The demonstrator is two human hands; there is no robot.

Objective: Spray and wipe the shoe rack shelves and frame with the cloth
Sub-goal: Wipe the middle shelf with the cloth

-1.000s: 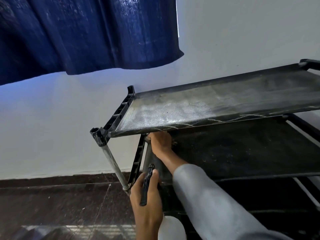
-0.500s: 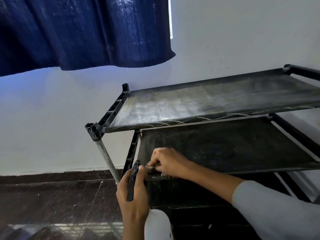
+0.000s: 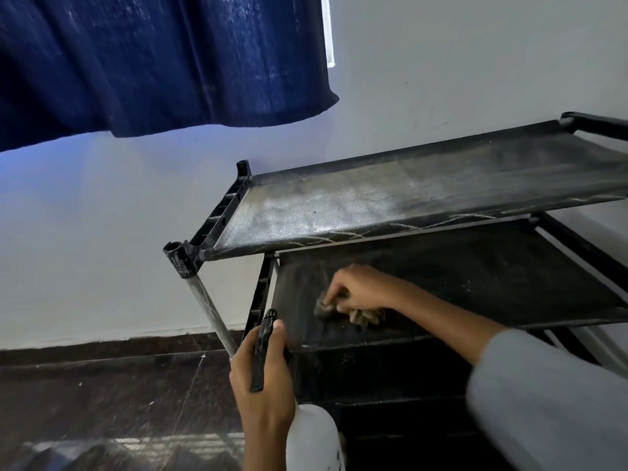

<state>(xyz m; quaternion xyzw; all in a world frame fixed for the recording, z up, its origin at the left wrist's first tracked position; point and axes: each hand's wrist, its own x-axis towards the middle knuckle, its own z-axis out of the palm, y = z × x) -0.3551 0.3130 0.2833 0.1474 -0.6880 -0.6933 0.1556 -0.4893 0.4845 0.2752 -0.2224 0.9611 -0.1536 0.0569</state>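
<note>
A black shoe rack (image 3: 217, 226) with fabric shelves stands against the white wall. Its top shelf (image 3: 407, 198) looks grey with dust or spray. On the second shelf (image 3: 492, 283) my right hand (image 3: 360, 290) presses a crumpled brownish cloth (image 3: 360, 314) near the shelf's left front part. My left hand (image 3: 265, 379) grips a white spray bottle (image 3: 312, 436) by its black trigger head, held low in front of the rack's left front corner, nozzle up.
A dark blue curtain (image 3: 153, 62) hangs over the wall at upper left. A chrome leg (image 3: 210, 311) runs down from the rack's front-left corner to the dark speckled floor (image 3: 102, 385). Lower shelves sit in shadow under my right sleeve.
My right hand has come out from the second shelf's back left corner toward its front, then slid the cloth rightward along the shelf. My left hand has held the bottle almost still.
</note>
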